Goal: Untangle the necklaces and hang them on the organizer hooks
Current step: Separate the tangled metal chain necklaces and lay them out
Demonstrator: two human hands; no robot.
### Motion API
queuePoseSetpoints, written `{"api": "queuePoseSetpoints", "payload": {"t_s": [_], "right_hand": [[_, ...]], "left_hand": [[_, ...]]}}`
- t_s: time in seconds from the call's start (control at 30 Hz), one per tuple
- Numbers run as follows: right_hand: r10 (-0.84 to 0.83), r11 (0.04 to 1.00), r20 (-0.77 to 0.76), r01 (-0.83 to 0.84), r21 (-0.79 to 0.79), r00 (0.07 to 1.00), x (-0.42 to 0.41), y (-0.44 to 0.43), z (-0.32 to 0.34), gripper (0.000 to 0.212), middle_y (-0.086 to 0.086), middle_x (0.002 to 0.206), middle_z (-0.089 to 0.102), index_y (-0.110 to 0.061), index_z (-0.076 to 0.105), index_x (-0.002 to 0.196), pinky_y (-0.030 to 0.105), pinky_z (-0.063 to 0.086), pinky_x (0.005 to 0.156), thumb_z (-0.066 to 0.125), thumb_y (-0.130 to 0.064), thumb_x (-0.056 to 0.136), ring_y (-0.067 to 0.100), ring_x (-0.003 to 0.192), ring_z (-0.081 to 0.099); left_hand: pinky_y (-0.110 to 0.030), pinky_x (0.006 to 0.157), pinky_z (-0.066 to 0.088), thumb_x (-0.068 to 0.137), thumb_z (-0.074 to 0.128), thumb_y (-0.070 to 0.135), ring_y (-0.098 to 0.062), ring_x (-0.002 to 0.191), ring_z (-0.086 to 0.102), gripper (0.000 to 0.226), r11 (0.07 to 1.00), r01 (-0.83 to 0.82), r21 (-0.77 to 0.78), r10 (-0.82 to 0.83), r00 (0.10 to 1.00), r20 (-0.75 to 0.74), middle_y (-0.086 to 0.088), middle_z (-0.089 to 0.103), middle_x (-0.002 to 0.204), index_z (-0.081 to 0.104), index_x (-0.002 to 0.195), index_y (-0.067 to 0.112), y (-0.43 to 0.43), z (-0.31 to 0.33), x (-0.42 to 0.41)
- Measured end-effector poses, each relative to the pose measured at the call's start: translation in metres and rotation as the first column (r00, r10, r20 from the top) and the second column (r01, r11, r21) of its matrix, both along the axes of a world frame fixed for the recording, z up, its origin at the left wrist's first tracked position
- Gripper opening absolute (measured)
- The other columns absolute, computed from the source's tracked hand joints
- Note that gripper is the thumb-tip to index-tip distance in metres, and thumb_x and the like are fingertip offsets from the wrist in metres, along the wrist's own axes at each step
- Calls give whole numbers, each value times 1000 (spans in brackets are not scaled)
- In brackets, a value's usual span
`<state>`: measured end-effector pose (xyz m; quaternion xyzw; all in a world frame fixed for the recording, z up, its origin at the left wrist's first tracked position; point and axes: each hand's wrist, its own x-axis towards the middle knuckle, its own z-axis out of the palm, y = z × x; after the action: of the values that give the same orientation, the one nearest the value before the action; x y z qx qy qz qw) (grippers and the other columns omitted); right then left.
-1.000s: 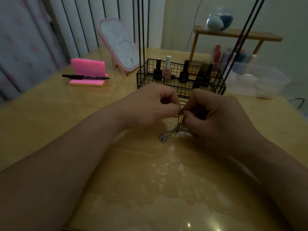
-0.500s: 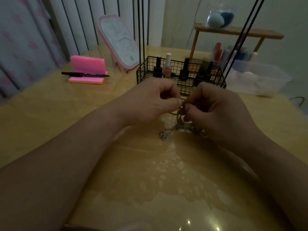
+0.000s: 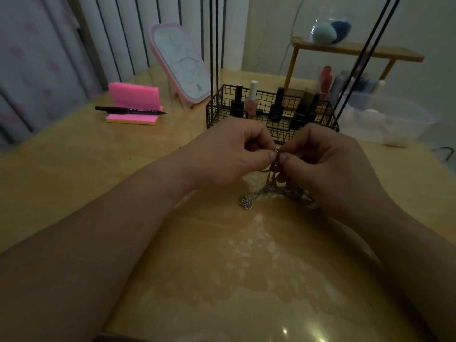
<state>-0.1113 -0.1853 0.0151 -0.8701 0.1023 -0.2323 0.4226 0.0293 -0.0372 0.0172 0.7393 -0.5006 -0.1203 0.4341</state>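
Scanning from nine o'clock, we find a pink sticky-note pad on the wooden table, with a black pen lying across its base. Toward eleven o'clock a pink-framed mirror leans back on its stand. At twelve o'clock stands the black wire organizer, nail polish bottles upright in its basket and thin black rods rising from it out of view; we cannot see its hooks.

Just in front of the basket, the left hand has its fingers curled in, thumb and forefinger pinching the top of the necklaces. The right hand is curled the same way and pinches the same spot from the three o'clock side, so the two thumbs nearly touch. From that pinch the chains hang toward six o'clock, down to the tabletop. A loose clump lies at seven o'clock from the fingertips, and more tangled chain lies under the right hand's lower fingers.

At two o'clock sit a clear plastic box and a small wooden shelf bearing makeup sponges.
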Motion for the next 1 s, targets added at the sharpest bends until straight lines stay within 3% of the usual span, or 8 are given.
{"api": "queuePoseSetpoints", "payload": {"t_s": [0.27, 0.43, 0.5, 0.57, 0.67, 0.77, 0.9, 1.0], "right_hand": [[-17, 986, -36, 11, -165, 999, 1, -3, -2, 11, -7, 85, 74, -32, 67, 96, 21, 58, 64, 76, -28, 92, 4, 77, 70], [55, 997, -65, -52, 50, 996, 3, 0, 0, 9, -10, 76, 70, -23, 66, 96, 15, 45, 46, 73, -23, 90, 0, 54, 58], [90, 990, -82, -80, 120, 993, 2, -1, 1, 10, -9, 72, 69, -20, 64, 97, 14, 42, 44, 71, -14, 93, -1, 50, 57], [122, 971, -94, -99, 218, 988, 1, 0, 4, 11, -2, 75, 72, -14, 63, 101, 11, 42, 44, 66, -6, 95, -1, 52, 62], [149, 951, -143, -102, 292, 978, 1, -3, 6, 12, 10, 79, 74, -13, 62, 107, 22, 44, 45, 62, -7, 97, 11, 61, 69], [170, 945, -198, -102, 312, 965, 0, -10, 4, 12, 2, 64, 62, -19, 63, 107, 32, 42, 44, 60, -11, 99, 19, 55, 59], [143, 978, -192, -109, 175, 971, -2, -12, 5, 4, -6, 64, 56, -23, 66, 102, 33, 49, 45, 67, -22, 98, 16, 52, 50], [105, 994, -154, -101, 38, 982, -1, -11, 3, 5, -5, 71, 63, -28, 68, 97, 30, 52, 48, 69, -33, 96, 11, 54, 54]], "left_hand": [[-19, 57, 43, 96, 72, 22, -1, 63, 50, 8, 999, 9, 38, -11, 999, 50, 9, 60, 73, 68, 90, 27, 0, -2, 0], [-42, 76, 58, 95, 68, 26, -19, 83, 64, 7, 997, 22, 69, -26, 998, 56, -3, 67, 91, 66, 93, 20, -1, -3, -3], [-42, 78, 59, 94, 70, 22, -18, 86, 65, 6, 997, 31, 69, -34, 998, 45, -3, 68, 92, 65, 93, 18, -1, -3, -4], [-34, 70, 55, 93, 71, 17, -12, 80, 63, 8, 997, 42, 58, -42, 999, 6, -2, 67, 90, 64, 92, 19, 0, -3, -4], [-31, 65, 52, 94, 71, 12, -16, 76, 64, 10, 998, 53, 36, -51, 997, -54, -6, 69, 89, 63, 93, 18, 1, -1, -2], [-42, 77, 62, 97, 66, 6, -29, 85, 73, 8, 996, 89, 7, -87, 989, -123, -14, 73, 90, 60, 97, 12, 3, 3, -2], [-36, 61, 59, 101, 61, 4, -14, 58, 59, 10, 997, 57, -50, -67, 972, -225, 0, 61, 69, 56, 96, 11, 5, 6, -2], [-21, 50, 42, 101, 63, 8, -6, 54, 46, 11, 998, 3, -59, -15, 980, -198, 4, 53, 67, 58, 95, 15, 5, 8, 1]]}}
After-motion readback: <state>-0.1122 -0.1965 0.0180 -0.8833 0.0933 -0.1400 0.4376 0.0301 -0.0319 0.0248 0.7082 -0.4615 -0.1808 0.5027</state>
